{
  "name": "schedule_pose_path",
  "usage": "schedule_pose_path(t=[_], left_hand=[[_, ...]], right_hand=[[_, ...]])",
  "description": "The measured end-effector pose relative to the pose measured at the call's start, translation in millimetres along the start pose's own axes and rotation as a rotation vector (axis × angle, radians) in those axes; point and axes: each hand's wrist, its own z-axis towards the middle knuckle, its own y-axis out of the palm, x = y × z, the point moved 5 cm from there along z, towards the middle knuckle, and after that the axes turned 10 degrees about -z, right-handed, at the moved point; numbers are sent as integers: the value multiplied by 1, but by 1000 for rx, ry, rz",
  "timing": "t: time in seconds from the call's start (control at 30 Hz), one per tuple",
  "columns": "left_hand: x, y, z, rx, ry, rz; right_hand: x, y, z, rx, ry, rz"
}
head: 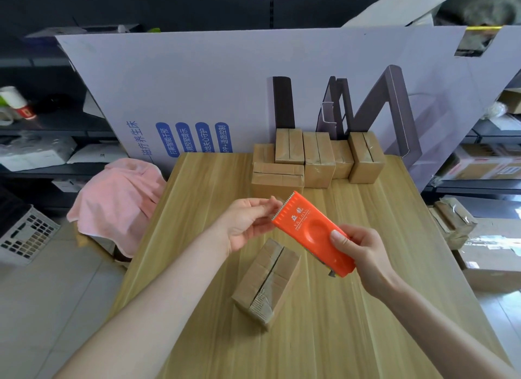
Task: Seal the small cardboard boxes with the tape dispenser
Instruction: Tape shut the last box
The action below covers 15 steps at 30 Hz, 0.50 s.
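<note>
A large printed cardboard sheet [253, 82] is propped upright behind a wooden table [380, 265], at 12 o'clock. A pink cloth [121, 198] is draped beside the table's left edge, at 9 o'clock, and a white crate [25, 237] is seen on the floor beyond it, toward 8 o'clock.

A cluster of taped small cardboard boxes [318, 158] is set at the table's far edge, at 12 o'clock, just in front of the sheet. 1 further small cardboard box [267, 277] is laid alone near the table's middle, with the seam between its top flaps facing up.

An orange tape dispenser [310, 232] is held in the air above that lone box, at its 12 o'clock, with the toothed end turned toward 10 o'clock. Its lower end is gripped by the right hand [363, 254], with the thumb pressed on the orange top face. The fingertips of the left hand [248, 223] are drawn narrowly together at the toothed end; whether tape is pinched between them cannot be told.
</note>
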Motion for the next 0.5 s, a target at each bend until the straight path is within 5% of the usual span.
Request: schedule_pose_path(t=[0.33, 0.5], left_hand=[[27, -42, 14, 435, 233, 226], [16, -62, 26, 496, 197, 255]], right_hand=[[3, -18, -14, 92, 6, -189], [32, -48, -25, 105, 43, -317]])
